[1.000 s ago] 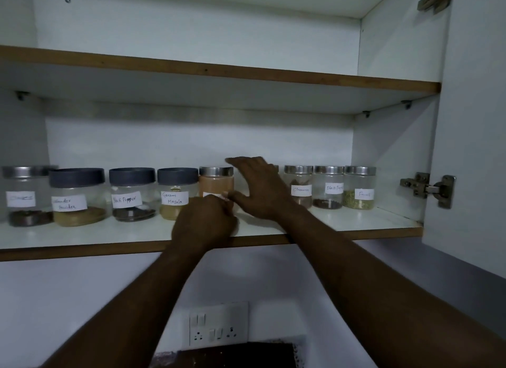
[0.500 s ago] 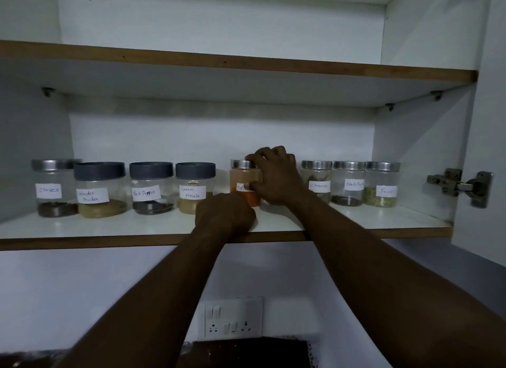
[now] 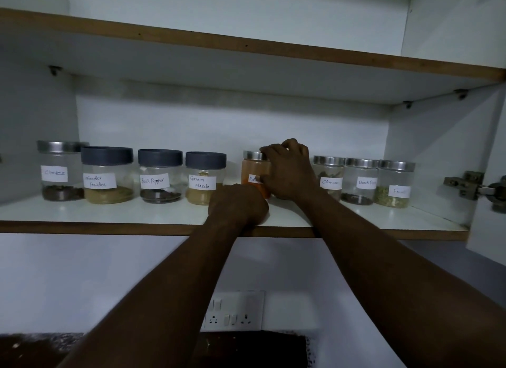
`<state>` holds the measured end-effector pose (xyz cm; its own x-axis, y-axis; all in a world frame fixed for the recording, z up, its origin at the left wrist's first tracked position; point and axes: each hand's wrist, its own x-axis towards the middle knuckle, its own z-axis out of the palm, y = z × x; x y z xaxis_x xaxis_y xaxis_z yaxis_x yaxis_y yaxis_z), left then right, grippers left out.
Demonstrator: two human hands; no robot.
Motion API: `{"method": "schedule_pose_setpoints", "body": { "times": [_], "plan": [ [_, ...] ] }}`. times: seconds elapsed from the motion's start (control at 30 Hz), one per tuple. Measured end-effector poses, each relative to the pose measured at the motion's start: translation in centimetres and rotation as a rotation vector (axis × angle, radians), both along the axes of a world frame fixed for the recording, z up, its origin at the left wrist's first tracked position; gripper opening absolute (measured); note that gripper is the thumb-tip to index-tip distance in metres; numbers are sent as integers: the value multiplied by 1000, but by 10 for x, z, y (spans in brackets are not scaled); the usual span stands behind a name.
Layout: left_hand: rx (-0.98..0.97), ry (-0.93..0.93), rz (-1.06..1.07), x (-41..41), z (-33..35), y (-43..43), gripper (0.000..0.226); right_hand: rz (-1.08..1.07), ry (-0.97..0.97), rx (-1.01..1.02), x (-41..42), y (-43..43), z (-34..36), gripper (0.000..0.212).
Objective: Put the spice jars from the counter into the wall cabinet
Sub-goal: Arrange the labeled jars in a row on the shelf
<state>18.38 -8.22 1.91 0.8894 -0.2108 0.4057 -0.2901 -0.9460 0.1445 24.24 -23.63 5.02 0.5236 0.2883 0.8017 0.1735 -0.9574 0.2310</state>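
A row of labelled spice jars stands on the lower shelf (image 3: 137, 213) of the open wall cabinet. From the left: cloves jar (image 3: 59, 172), coriander powder jar (image 3: 107, 174), black pepper jar (image 3: 159, 176), garam masala jar (image 3: 204, 177). My right hand (image 3: 290, 170) grips the orange powder jar (image 3: 253, 173) with a steel lid, fingers curled over its lid and side. My left hand (image 3: 236, 204) rests curled on the shelf's front edge, in front of that jar; whether it holds anything is hidden. To the right stand the cinnamon jar (image 3: 328, 176), a second black pepper jar (image 3: 360, 180) and the fennel jar (image 3: 394, 184).
An upper shelf (image 3: 246, 50) spans the cabinet above. The open door with a metal hinge (image 3: 471, 188) is at the right. Below, a wall switch and socket plate (image 3: 235, 311) sits above a dark counter (image 3: 41, 348).
My right hand went from open fingers beside the orange jar to a curled grip on its lid and side. The jar has shifted right, away from the garam masala jar. The left hand stayed.
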Motion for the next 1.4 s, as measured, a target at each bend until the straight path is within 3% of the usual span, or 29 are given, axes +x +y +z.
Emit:
{"method": "schedule_pose_setpoints", "body": {
  "times": [0.33, 0.43, 0.53, 0.7, 0.93, 1.13, 1.4],
  "plan": [
    [-34, -47, -2, 3, -4, 0, 34, -2, 19, 13, -4, 1, -3, 79],
    [-112, -69, 2, -1, -5, 1, 32, 54, -8, 108, -10, 3, -2, 86],
    [-226, -76, -9, -8, -6, 12, 28, 158, -81, 210, -17, 12, 1, 77],
    [-228, -214, 29, -22, -14, 66, 18, 358, 57, 137, -22, 59, 7, 69],
    [-297, -244, 99, -11, -9, 98, 18, 342, 94, 32, -10, 100, 1, 58],
    [-135, -147, 126, 4, -8, 87, 26, 241, 155, 2, 4, 81, 11, 51],
    [-58, -87, 103, 21, -6, 85, 38, 188, 152, -10, 19, 81, 11, 43]
  ]
}}
